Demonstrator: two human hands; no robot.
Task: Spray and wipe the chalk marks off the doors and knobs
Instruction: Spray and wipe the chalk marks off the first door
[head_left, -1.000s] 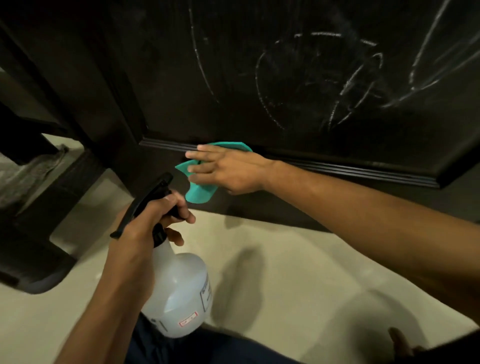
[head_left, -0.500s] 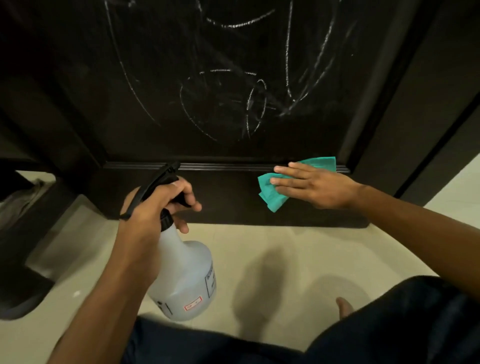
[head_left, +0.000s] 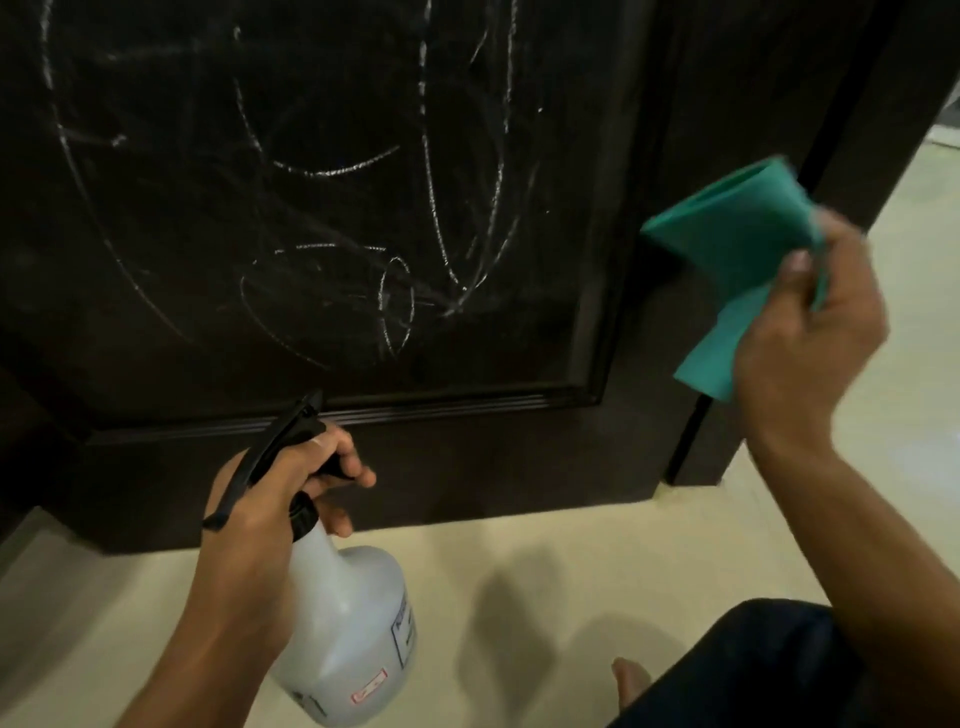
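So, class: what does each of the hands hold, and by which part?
The left hand grips the spray bottle by its black trigger head and neck. The right hand pinches the green cloth near its edge.

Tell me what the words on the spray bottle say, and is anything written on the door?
Spray bottle, side label with a black frame: too blurred to read.
Spray bottle, small red-edged sticker near the bottom: too small to read.
Door: only chalk marks, loops and lines, no letters or numbers.
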